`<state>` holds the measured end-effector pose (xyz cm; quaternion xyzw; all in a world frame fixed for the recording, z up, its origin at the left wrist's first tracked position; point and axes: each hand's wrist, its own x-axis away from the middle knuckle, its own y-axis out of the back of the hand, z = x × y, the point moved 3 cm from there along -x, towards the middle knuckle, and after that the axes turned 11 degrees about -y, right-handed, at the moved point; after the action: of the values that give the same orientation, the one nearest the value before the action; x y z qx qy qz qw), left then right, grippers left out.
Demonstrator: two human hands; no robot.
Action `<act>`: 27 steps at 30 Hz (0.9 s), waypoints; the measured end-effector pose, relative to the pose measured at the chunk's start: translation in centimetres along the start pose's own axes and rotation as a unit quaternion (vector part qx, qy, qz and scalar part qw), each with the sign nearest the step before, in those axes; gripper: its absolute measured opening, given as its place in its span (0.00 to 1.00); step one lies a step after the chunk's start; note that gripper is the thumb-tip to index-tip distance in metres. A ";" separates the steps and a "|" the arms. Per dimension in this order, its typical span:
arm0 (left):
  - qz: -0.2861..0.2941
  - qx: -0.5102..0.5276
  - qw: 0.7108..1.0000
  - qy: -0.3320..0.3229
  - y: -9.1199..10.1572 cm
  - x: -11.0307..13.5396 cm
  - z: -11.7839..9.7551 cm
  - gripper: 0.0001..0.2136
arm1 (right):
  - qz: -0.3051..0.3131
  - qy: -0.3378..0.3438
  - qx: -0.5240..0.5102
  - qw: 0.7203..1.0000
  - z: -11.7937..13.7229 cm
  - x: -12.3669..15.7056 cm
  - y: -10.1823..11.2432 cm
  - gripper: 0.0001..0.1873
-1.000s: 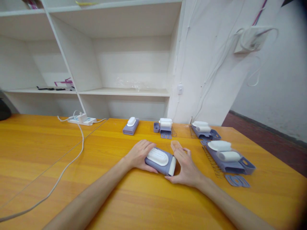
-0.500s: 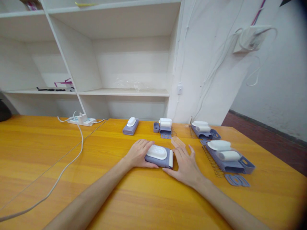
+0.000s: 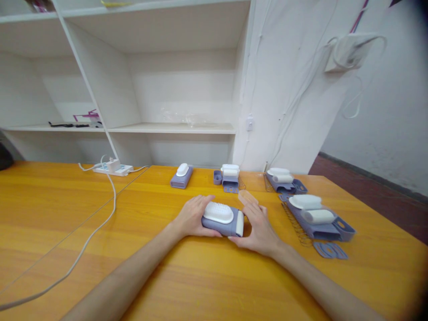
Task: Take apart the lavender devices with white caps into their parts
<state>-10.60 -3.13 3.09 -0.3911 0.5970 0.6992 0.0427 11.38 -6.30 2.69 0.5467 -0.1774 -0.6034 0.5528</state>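
Observation:
In the head view a purple-grey box-shaped brush body (image 3: 219, 226) lies on the table, a white bristled brush head (image 3: 219, 212) on its top. A white roller (image 3: 240, 224) sits at its right end, partly inside the body. My left hand (image 3: 194, 216) is wrapped round the left end, thumb along the front side. My right hand (image 3: 261, 227) bends round the right end, with thumb low at the front and fingertips at the roller's far end. Just behind those fingers lies a clear plastic piece (image 3: 248, 197), partly hidden by them.
A similar closed brush body (image 3: 181, 177) stands at the back. Sets of loose parts lie behind and to the right: rollers (image 3: 318, 217), bodies, purple-grey end pieces (image 3: 330, 250) and a spring (image 3: 297, 225). A power strip (image 3: 113, 167) with white cables is at the back left, below shelves.
My right hand's fingers have curled inward and closed on the roller end. The roller's end stands slightly farther right. My left hand keeps its hold.

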 end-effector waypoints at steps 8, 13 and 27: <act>-0.009 -0.003 1.000 0.014 0.1 0.2 0.1 0.45 | -0.008 -0.028 -0.019 0.999 -0.3 0.1 -0.3 0.32; -0.031 -0.037 0.998 0.051 -0.2 0.3 0.6 0.45 | -0.059 -0.049 -0.019 0.997 -0.7 0.0 -0.3 0.41; -0.015 -0.061 0.996 0.060 -0.5 -0.1 0.5 0.44 | -0.204 -0.036 -0.106 0.972 -1.8 0.8 -0.2 0.21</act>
<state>-10.50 -2.56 2.75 -0.4430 0.5491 0.7086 -0.0065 12.97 -6.23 1.57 0.4879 -0.0165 -0.7380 0.4658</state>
